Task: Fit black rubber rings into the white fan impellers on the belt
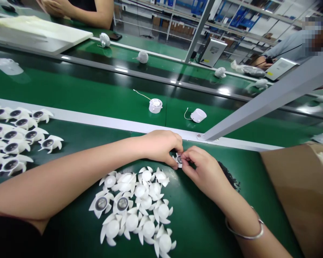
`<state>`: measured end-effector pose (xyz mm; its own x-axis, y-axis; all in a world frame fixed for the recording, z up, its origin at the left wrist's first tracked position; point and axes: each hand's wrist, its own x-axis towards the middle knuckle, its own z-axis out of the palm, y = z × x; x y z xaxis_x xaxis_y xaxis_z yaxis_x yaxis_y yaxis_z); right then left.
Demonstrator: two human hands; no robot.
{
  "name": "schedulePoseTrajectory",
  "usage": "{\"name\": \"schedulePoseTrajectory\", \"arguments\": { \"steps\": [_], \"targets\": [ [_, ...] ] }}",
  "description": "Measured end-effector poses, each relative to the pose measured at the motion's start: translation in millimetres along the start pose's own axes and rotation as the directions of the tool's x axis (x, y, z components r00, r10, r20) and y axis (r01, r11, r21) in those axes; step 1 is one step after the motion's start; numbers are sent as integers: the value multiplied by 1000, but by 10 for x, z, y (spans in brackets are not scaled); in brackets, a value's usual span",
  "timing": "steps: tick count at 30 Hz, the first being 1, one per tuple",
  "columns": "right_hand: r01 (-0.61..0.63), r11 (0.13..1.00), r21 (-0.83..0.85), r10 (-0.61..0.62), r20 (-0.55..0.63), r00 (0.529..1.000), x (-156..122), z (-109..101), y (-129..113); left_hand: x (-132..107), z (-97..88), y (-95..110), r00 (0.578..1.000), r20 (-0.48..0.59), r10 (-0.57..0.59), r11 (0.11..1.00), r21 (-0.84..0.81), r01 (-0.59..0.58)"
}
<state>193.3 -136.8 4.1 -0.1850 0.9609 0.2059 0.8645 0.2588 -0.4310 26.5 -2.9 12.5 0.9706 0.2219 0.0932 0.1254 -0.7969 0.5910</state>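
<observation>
Between my two hands, low over the green worktop [193, 222], is a small white fan impeller [178, 159] with its dark-ringed hub side facing up. My left hand [163, 147] grips its blades between thumb and fingers. The thumb and fingertips of my right hand [200, 166] are pinched together at the hub; whatever they hold is hidden. Just below my hands lies a loose group of white impellers [148, 228], most with plain hubs up and a couple showing dark rings. A pile of small black parts [230, 177] sits beside my right wrist, partly covered by it.
Many ring-side-up impellers [12, 134] stand at the left. A cardboard box [288, 190] is on the right, near a slanted metal post [247, 100]. Beyond the rail, a green conveyor [102, 96] carries white fan housings [155, 106] with wires. Co-workers' arms [97, 14] are across the line.
</observation>
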Motion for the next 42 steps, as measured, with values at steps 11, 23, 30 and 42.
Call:
{"name": "schedulePoseTrajectory", "arguments": {
  "steps": [11,23,30,42],
  "targets": [
    [335,924,-185,-355,-85,931,-68,-161,-9,-3,-30,-25,999,6,-35,998,-43,35],
    [-74,901,-428,136,116,984,1332,-242,500,-60,-32,-127,998,-55,-28,985,-172,18],
    [-177,971,163,214,-243,946,460,-321,222,-31,-68,-236,976,-23,-218,876,-445,185],
    [102,978,184,-68,-182,981,-48,-99,68,-19,-67,-219,950,-33,-311,780,-580,235]
  ]
}}
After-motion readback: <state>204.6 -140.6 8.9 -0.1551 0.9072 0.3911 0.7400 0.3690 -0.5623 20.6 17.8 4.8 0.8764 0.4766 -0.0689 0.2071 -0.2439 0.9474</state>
